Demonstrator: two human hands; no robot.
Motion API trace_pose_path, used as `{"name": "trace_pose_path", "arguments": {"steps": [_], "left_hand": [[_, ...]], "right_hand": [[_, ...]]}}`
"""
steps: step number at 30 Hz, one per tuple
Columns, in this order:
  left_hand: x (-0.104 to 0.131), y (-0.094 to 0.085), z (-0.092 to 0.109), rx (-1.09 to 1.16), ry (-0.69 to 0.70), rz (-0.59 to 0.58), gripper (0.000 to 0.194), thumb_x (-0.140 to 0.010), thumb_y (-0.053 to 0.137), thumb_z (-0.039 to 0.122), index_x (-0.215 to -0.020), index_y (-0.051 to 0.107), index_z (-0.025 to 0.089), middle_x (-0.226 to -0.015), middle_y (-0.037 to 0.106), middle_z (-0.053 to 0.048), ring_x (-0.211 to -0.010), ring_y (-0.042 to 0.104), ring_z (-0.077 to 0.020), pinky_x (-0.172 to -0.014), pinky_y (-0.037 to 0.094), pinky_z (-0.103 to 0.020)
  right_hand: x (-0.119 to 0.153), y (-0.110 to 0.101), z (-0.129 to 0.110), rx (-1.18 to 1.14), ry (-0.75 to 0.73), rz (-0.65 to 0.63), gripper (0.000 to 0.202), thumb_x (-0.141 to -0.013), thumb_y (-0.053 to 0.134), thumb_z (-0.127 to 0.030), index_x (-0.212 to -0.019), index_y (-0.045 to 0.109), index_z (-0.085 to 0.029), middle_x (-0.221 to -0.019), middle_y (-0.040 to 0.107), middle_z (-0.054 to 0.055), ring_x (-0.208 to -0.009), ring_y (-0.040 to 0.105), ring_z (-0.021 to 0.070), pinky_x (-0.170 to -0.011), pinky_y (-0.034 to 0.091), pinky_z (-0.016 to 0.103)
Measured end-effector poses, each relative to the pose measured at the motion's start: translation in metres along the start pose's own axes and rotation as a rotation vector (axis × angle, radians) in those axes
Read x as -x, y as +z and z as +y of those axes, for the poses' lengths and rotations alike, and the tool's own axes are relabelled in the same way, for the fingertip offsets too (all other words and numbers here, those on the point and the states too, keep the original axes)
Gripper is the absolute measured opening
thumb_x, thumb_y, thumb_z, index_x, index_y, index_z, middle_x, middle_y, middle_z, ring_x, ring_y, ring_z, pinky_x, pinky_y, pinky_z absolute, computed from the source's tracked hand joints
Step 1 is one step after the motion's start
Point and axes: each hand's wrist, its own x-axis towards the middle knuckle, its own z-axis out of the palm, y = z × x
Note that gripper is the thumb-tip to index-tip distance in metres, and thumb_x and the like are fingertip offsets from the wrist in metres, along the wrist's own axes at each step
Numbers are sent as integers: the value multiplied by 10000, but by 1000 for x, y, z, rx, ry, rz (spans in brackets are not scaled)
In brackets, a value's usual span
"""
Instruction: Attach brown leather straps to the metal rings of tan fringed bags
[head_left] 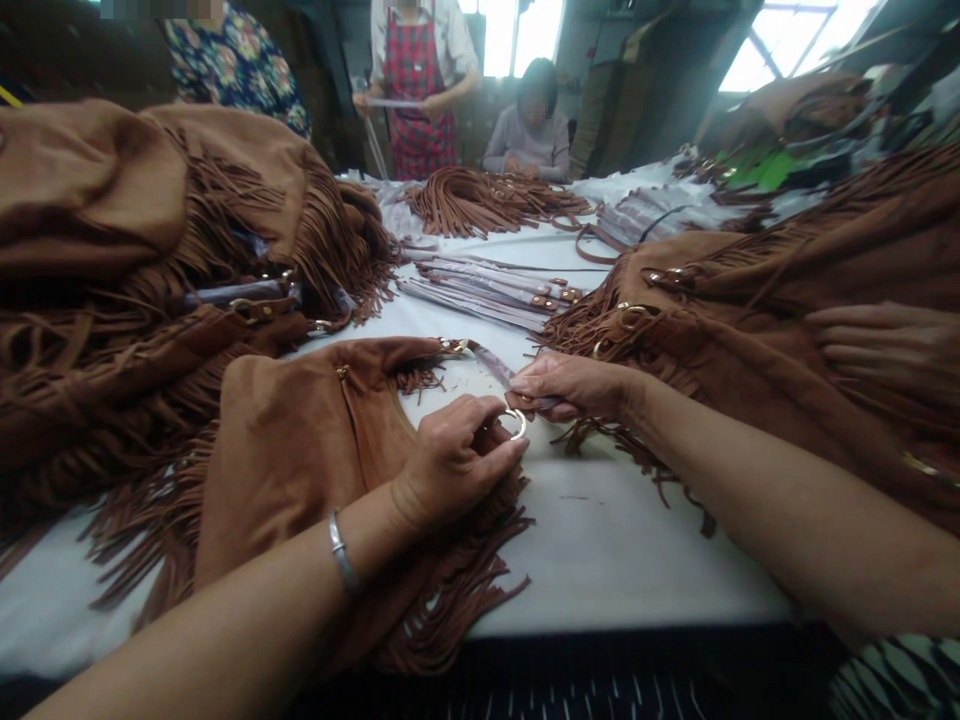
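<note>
A brown fringed handbag [300,430] lies on the white table before me, its zipper showing on the near side. My left hand [461,450] pinches a metal ring [516,424] at the bag's right corner between thumb and fingers. Just beside it, my right hand [566,385] is closed on the end of a strap [491,365] wrapped in pale film. The strap's other end joins the bag's far corner at a metal clasp [454,346]. Strap end and ring are close together; whether the strap passes through the ring I cannot tell.
Brown fringed bags are piled at left [90,200] and right [720,300]. Wrapped straps [480,290] lie in the middle, with a fringe bundle [487,200] behind. Another person's hand [892,340] rests on the right pile. Several people stand or sit across the table.
</note>
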Motion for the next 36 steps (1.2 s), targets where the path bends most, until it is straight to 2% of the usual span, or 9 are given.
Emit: {"name": "trace_pose_path", "arguments": {"steps": [3, 7, 12, 20, 25, 28, 30, 33, 36], "left_hand": [[0, -1, 1, 17, 22, -16, 219, -723, 688, 189, -922, 607, 147, -684, 608, 11, -593, 558, -81, -583, 460, -191], [-1, -3, 1, 0, 8, -20, 227, -722, 698, 209, -919, 609, 142, -683, 608, 6, -605, 554, -89, -590, 455, -201], [-1, -2, 0, -1, -5, -45, 227, -728, 699, 227, -925, 617, 149, -688, 608, 5, -611, 552, -91, -595, 452, -205], [-1, -6, 0, 17, 71, -78, 244, -752, 684, 244, -951, 578, 151, -701, 607, 4, -631, 562, -96, -600, 460, -210], [-2, -6, -3, 104, -28, -152, 301, -739, 701, 263, -975, 542, 166, -727, 606, 21, -594, 571, -71, -548, 457, -169], [-3, -5, -6, 171, -53, -180, 333, -738, 701, 259, -1019, 544, 175, -725, 615, 26, -588, 580, -66, -537, 461, -154], [-4, -5, -6, 191, -49, -182, 348, -731, 704, 231, -1039, 552, 177, -721, 623, 29, -578, 577, -57, -536, 461, -142], [-6, -6, -6, 180, -53, -154, 295, -711, 711, 202, -969, 571, 167, -684, 618, 40, -543, 568, -46, -510, 448, -125], [-6, -8, -7, 162, -41, -118, 260, -703, 713, 215, -913, 569, 164, -676, 619, 43, -535, 584, -53, -499, 450, -127]], "right_hand": [[-1, -4, -7, 35, 39, -66, 423, -814, 566, -500, -654, 514, -112, -442, 317, -80, -340, 209, 23, -304, 131, 152], [3, -4, -24, 137, 64, -81, 408, -822, 572, -483, -657, 508, -115, -491, 336, -71, -369, 219, 20, -319, 120, 159], [7, -4, -38, 258, 78, -117, 428, -838, 550, -500, -670, 527, -108, -459, 303, -81, -380, 214, 22, -341, 120, 169], [17, 7, -26, 110, 160, -125, 414, -839, 549, -497, -678, 515, -117, -452, 354, -76, -351, 230, 20, -314, 135, 158], [25, 16, -23, 104, 122, -68, 398, -837, 567, -471, -670, 515, -113, -479, 389, -66, -346, 273, 15, -314, 187, 144], [22, 15, -22, 64, 139, -52, 402, -838, 564, -474, -676, 526, -108, -467, 377, -70, -337, 252, 12, -303, 167, 142], [18, 11, -22, 27, 148, -83, 397, -831, 578, -462, -675, 538, -99, -472, 390, -66, -329, 239, 8, -292, 138, 146], [10, 6, -25, 13, 134, -131, 385, -807, 621, -432, -661, 548, -83, -512, 445, -44, -327, 258, -2, -285, 115, 151], [8, 7, -26, 14, 124, -125, 395, -809, 618, -444, -660, 546, -85, -483, 427, -51, -320, 270, 1, -284, 119, 148]]}}
